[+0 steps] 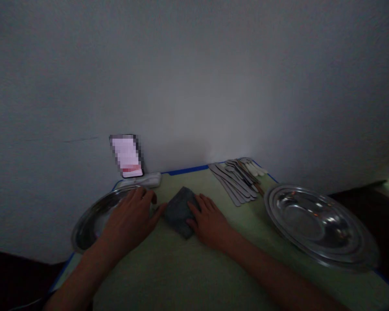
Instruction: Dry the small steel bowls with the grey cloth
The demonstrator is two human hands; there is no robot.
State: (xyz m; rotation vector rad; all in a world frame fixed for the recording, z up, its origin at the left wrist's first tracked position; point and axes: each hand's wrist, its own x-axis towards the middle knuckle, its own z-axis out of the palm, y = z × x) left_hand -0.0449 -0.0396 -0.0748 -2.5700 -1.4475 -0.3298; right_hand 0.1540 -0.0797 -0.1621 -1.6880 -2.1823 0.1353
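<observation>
A folded grey cloth (179, 209) lies on the pale green table (181, 268) near the wall. My right hand (208, 221) rests on the cloth's right side, fingers laid flat over it. My left hand (132, 218) lies palm down on the near rim of a steel plate (87, 229) at the left, fingers spread, thumb pointing toward the cloth. Neither hand grips anything that I can see.
A second, larger steel plate (317, 224) sits at the right. Several flat metal utensils (236, 179) lie in a row at the back by the wall. A phone (128, 156) leans on the wall above a white object (142, 180). Table edges are blue.
</observation>
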